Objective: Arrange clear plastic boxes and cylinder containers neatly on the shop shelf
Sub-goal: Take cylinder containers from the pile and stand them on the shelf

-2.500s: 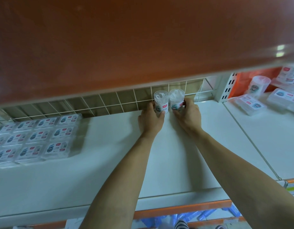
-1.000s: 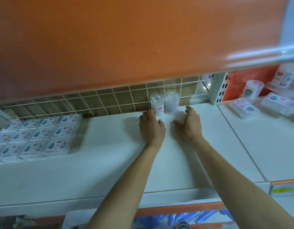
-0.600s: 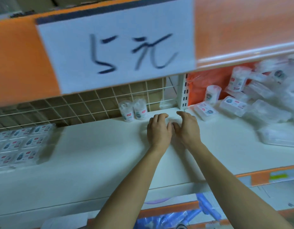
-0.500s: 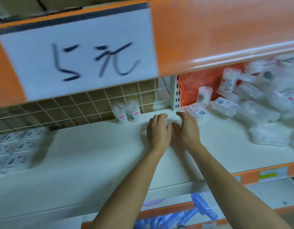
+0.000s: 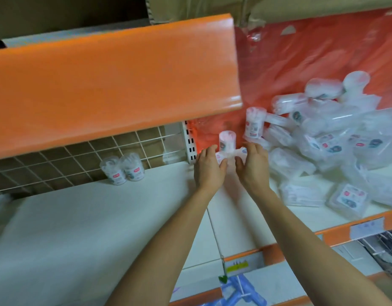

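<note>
Clear box (image 5: 230,153) gripped at both ends on white shelf (image 5: 102,217). Fingers of left hand (image 5: 209,171) curled round left end, fingers of right hand (image 5: 253,167) round right end, thumbs at near edge. Just beyond fingers, upright cylinder (image 5: 227,139) seen, on or behind box: cannot be told through blur. Farther beyond right fingers, second cylinder (image 5: 254,124). Right of right fingers, pile of boxes (image 5: 318,151) heaped. Well left of left fingers, pair of cylinders (image 5: 122,170) stood against wire grid (image 5: 69,164).
</note>
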